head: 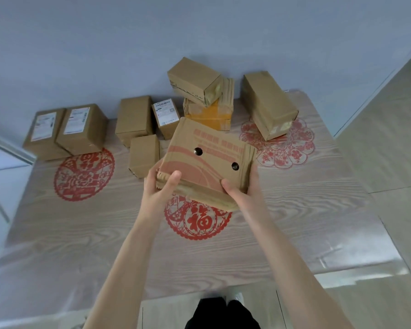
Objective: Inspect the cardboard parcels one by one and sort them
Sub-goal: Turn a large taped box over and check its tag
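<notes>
Head view: left hand (161, 184) and right hand (241, 186) grip near corners of red-printed parcel (207, 160), held tilted above table (81, 233). Beyond: small parcels, labelled pair (67, 129) far left, stack (205, 100) by wall.

Wood-grain table (294, 233) w/ three red paper-cut decals (84, 174). Two labelled parcels (81, 131) back L, plain boxes (134, 119) ctr, long box (268, 103) back R.

We see a wood-grain table (306, 222) under glossy film. It bears a round red paper-cut (83, 174) at nine o'clock, a floral paper-cut (287, 150) at two, and a character paper-cut (199, 223) near centre. A pale wall (152, 43) fills twelve o'clock, with floor tiles (389, 150) at three.
</notes>
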`<move>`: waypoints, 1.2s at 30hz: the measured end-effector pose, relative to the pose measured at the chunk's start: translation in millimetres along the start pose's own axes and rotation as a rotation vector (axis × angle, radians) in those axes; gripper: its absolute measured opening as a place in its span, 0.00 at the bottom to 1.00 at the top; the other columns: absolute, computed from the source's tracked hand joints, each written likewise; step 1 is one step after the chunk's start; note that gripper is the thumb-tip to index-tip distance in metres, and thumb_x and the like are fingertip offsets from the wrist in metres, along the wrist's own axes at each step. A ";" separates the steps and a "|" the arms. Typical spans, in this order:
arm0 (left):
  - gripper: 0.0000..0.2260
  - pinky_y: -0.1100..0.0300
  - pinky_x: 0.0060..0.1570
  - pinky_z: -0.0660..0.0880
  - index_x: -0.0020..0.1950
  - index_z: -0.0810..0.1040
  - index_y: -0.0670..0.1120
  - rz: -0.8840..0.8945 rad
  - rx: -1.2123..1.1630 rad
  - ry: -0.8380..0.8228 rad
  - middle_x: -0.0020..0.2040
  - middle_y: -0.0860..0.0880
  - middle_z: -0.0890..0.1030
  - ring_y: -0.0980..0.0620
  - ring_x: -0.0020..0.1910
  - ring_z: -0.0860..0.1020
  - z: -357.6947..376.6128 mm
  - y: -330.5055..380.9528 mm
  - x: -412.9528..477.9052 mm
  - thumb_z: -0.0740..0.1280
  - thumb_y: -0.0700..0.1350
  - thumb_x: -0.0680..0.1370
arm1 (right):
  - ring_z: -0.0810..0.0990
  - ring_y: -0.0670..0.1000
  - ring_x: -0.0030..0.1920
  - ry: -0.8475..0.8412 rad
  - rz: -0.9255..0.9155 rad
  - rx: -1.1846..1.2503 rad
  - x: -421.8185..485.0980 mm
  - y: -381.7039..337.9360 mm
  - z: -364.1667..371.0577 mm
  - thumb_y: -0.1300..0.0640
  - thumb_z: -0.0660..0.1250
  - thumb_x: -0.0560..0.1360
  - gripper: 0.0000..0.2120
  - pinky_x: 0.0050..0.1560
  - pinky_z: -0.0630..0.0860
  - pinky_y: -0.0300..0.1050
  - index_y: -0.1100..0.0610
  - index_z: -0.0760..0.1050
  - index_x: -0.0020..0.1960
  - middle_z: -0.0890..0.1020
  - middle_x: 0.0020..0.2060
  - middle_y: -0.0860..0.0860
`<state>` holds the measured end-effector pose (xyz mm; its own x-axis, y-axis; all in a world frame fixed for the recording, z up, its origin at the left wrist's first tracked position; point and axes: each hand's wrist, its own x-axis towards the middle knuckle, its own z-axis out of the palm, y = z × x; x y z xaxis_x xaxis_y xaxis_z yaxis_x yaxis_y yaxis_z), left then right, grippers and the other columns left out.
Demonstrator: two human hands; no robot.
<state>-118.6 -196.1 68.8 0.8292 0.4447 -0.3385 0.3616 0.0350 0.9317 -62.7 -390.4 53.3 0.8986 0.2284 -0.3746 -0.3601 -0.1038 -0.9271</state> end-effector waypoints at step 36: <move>0.28 0.63 0.51 0.80 0.71 0.70 0.51 0.015 -0.372 0.185 0.60 0.53 0.81 0.56 0.57 0.81 -81.9 -11.3 -26.5 0.77 0.46 0.74 | 0.70 0.52 0.71 -0.013 -0.054 -0.490 -38.7 -18.7 148.0 0.25 0.58 0.70 0.38 0.71 0.68 0.58 0.38 0.60 0.77 0.69 0.72 0.47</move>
<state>-179.6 -135.0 78.0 0.7302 0.6002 -0.3265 0.1429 0.3332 0.9320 -127.8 -254.1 83.5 0.9086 0.2578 -0.3286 -0.1496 -0.5337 -0.8323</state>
